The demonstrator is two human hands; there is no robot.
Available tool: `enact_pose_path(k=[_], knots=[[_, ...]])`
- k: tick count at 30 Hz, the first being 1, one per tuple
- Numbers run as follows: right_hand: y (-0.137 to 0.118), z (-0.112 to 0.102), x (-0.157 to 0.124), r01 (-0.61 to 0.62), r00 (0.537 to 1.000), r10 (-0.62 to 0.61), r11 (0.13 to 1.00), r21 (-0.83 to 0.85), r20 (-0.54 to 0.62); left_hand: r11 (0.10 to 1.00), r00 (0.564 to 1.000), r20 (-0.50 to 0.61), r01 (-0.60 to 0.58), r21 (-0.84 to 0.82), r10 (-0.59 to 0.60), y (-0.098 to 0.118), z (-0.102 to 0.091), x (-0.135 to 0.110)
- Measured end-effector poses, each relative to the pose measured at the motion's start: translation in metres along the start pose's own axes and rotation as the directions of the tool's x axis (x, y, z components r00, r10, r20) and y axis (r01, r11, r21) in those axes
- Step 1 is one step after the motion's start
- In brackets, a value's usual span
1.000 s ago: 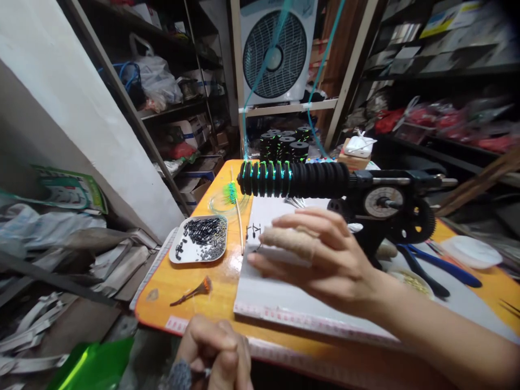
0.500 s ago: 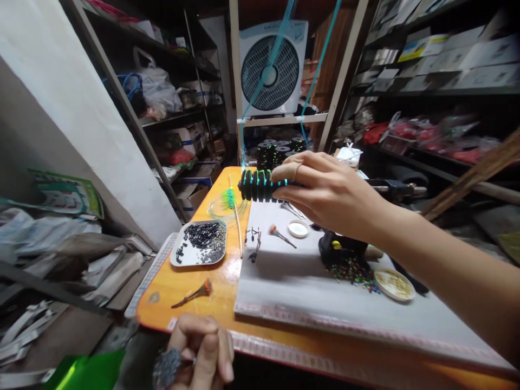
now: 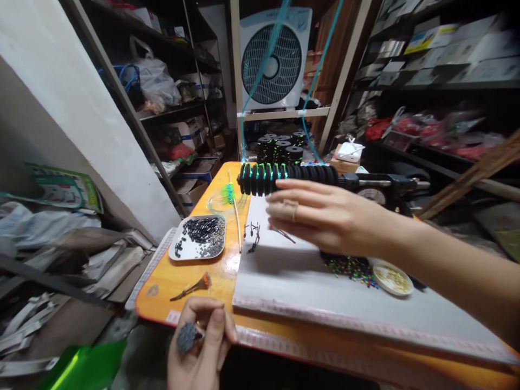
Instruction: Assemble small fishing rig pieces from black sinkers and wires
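My left hand [image 3: 209,341] is at the front edge of the table, its fingers closed on a small bundle with a grey clustered head [image 3: 187,337]. The rest of that bundle is hidden in the fingers. Just below and in front of a black ribbed roller [image 3: 309,173], my right hand [image 3: 329,216] is open, fingers stretched out and slightly blurred. Bright green-blue thread winds around the roller's left part. An orange-tipped bundle [image 3: 199,287] lies on the wood beyond my left hand.
A white tray [image 3: 175,253] of black and grey small parts sits left on the orange table [image 3: 150,306]. Small coloured pieces [image 3: 353,270] and a dish [image 3: 392,292] lie right on the white board [image 3: 284,292]. Black spools [image 3: 283,149] and a fan [image 3: 270,65] are behind.
My right hand has come off the roller and dropped below it, fingers straightened. My left hand has shifted slightly right and up, still gripping the grey-headed bundle.
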State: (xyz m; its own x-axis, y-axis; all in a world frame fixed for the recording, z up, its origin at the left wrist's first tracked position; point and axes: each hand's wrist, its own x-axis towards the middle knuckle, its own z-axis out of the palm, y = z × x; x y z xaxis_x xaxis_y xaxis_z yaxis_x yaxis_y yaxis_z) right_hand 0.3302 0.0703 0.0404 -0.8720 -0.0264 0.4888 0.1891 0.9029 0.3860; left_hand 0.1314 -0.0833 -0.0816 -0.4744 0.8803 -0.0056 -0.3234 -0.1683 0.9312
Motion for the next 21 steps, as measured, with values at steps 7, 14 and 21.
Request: enact_pose_path(k=[7, 14, 21], knots=[[-0.076, 0.015, -0.006, -0.078, 0.991, 0.043, 0.954, 0.289, 0.128, 0.769, 0.962, 0.088, -0.260, 0.584, 0.259, 0.012, -0.052, 0.044], [-0.085, 0.025, 0.001, -0.220, 0.963, 0.143, 0.905, 0.363, 0.226, 0.279, 0.925, 0.357, -0.380, 0.882, 0.132, 0.012, -0.080, 0.090], [-0.103, 0.058, 0.002, -0.264, 0.962, 0.181, 0.805, 0.531, 0.203, 0.326, 0.935, 0.277, -0.339, 0.883, 0.223, 0.020, -0.091, 0.067]])
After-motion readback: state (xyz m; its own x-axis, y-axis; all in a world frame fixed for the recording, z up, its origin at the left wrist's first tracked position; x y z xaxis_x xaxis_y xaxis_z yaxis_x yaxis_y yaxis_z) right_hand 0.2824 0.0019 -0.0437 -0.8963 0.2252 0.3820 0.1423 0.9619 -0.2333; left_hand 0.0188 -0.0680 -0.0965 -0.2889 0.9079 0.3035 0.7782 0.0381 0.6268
